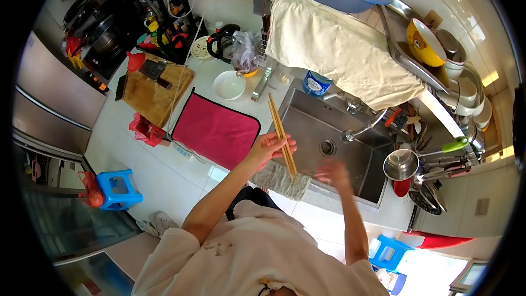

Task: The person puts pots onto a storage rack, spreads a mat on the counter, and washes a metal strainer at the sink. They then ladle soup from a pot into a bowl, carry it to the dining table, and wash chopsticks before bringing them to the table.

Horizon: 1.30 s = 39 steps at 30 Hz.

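Note:
My left hand [274,147] is closed around a few wooden chopsticks [278,123]. They are held at a slant by the sink's left edge, sticking out above and below my fingers. My right hand [333,172] is over the front part of the metal sink [307,115], smeared by motion, so its fingers cannot be made out. A grey cloth [282,181] hangs over the counter's front edge below my left hand. To the left lies a pink mat [213,129] with a black border.
A white bowl [229,85] stands behind the mat. Farther left is a wooden cutting board [156,90]. The faucet [364,127] reaches over the sink from the back right. A steel pot [401,164] and utensils crowd the right side. A blue stool [118,189] stands on the floor.

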Tool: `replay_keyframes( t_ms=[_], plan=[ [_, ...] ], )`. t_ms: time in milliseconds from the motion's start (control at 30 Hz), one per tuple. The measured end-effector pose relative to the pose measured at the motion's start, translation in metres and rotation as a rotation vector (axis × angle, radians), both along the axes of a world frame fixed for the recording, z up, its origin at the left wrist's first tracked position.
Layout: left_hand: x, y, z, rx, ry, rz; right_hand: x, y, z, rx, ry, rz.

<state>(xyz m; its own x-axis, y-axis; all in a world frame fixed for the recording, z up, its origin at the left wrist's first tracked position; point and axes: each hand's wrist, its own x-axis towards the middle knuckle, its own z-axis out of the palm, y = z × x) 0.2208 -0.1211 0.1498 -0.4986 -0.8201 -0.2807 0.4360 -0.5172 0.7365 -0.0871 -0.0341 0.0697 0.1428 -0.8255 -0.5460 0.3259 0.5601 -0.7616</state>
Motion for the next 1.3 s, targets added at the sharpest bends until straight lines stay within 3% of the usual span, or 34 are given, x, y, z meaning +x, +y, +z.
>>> replay_keyframes(
  t_ms=[133,233,333,533,733,833,933,1200,1300],
  plan=[
    [0.007,0.003,-0.013,0.002,-0.05,0.009,0.094,-0.012,0.054,-0.088,0.308,0.016],
    [0.015,0.005,-0.007,0.031,-0.126,0.035,0.132,-0.027,0.06,-0.353,0.397,0.215],
    [0.026,0.003,-0.014,0.068,-0.154,0.069,0.143,-0.039,0.047,-0.288,0.287,0.449],
    [0.06,-0.009,-0.02,0.094,-0.091,0.016,0.173,-0.049,0.055,-0.158,0.094,0.407],
    [0.121,-0.025,-0.026,0.105,-0.008,0.025,0.23,-0.055,0.047,-0.236,0.269,0.241],
    [0.168,-0.034,-0.023,0.115,0.059,0.1,0.275,-0.053,0.057,-0.252,0.387,0.224],
    [0.215,-0.043,-0.028,0.1,0.013,0.201,0.338,-0.048,0.056,-0.262,0.289,0.173],
    [0.337,-0.063,-0.04,0.187,0.118,0.461,0.441,-0.055,0.047,-0.315,0.378,0.142],
    [0.381,-0.083,-0.017,0.08,0.068,0.722,0.426,-0.047,0.045,-0.549,0.751,0.103]
  ],
)
